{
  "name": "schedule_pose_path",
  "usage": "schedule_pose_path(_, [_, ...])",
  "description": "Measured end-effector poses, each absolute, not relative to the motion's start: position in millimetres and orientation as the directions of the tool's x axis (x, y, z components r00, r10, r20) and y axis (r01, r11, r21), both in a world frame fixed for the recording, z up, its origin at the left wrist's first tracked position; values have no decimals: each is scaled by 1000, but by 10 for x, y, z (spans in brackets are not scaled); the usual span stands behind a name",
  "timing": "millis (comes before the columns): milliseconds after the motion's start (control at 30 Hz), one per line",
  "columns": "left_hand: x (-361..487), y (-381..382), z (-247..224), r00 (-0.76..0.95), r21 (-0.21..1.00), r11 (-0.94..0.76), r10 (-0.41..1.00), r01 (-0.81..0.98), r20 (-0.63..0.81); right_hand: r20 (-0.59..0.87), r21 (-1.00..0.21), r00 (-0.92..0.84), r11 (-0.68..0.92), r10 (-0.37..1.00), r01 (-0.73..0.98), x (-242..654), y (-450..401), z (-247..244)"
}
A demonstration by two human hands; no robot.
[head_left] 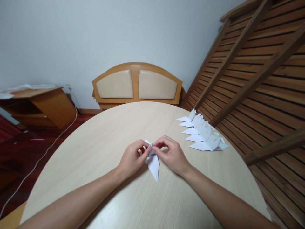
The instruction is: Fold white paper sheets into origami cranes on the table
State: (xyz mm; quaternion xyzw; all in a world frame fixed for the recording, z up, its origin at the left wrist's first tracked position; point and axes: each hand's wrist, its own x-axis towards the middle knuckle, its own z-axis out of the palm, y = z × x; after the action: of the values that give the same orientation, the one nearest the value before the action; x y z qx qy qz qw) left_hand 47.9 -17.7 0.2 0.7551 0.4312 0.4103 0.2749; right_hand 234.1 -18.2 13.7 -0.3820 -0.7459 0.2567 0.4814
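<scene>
Well, five white origami figures (200,135) sit in a neat row by the right edge of my round wooden table (95,159), packed close so they overlap, and each one pokes a pointed flap toward the left. They look all done to me, since neither hand is on them and their folds seem to match. One more white folded paper (153,163) is in front of me, near the middle of the table, well apart from the row. My left hand (134,156) pinches its top part with thumb and finger, and my right hand (171,154) pinches it there too, from the other side, so my fingertips nearly meet. Its long pointed flap hangs out below my hands, toward me, and a small white tip peeks out above. I think this one is far along, because the big flap has its shape, but the little folds under my fingers seem not yet finished. My fingers hide that part, so I cannot tell which fold is left. I see no flat sheets on the table.
</scene>
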Motion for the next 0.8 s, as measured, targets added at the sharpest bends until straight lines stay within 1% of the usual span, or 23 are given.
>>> schedule_pose_path(400, [481,-185,0,315,760,-493,867,422,387,472,-756,-235,527,850,388,2318,-218,167])
schedule_pose_path(667, [484,-187,-3,321,746,-500,863,440,389,360,-832,-240,427,902,355,2332,-194,152])
schedule_pose_path(733, [486,-183,-6,319,746,-500,863,439,391,384,-831,-219,439,897,340,2335,-188,155])
schedule_pose_path(800, [486,-179,-11,321,746,-502,862,437,392,445,-809,-200,487,873,329,2344,-183,169])
